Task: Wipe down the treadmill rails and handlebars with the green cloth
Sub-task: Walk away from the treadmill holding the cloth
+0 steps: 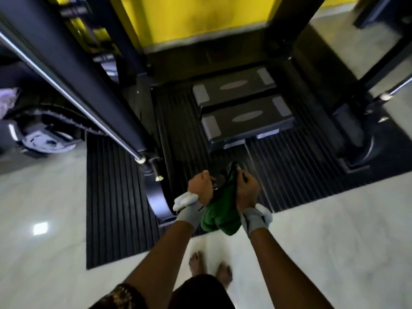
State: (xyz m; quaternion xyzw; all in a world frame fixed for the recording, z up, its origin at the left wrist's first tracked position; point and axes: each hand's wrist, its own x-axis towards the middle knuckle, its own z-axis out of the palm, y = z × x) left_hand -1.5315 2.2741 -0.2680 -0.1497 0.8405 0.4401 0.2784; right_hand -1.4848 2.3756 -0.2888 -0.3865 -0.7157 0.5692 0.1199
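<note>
Head cam, looking down: both hands are out in front at about waist height with the green cloth (pixel 220 210) bunched between them. The left hand (pixel 199 187) has its fingers curled onto the cloth's upper left edge, and the right hand (pixel 247 189) grips the top right part, so both are clamped on it. Most of the fabric hangs back toward the wrists in a lump.

What matters for the next bit: the nearest rail is the chrome bar (pixel 73 101), which is forward and to the left of the hands. Its long axis runs diagonally from the top left corner down to its end cap (pixel 141 159), which is near the left hand but apart from it. So the left hand looks closer for a first swipe, I'd guess. The cloth isn't touching any rail yet.

Underfoot there's a pale glossy floor (pixel 334 241) and a black ribbed mat (pixel 116 197) under the machine. Two grey steps (pixel 245 108) sit ahead, with a yellow wall (pixel 200 16) behind. It's dim and a bit blurry.
</note>
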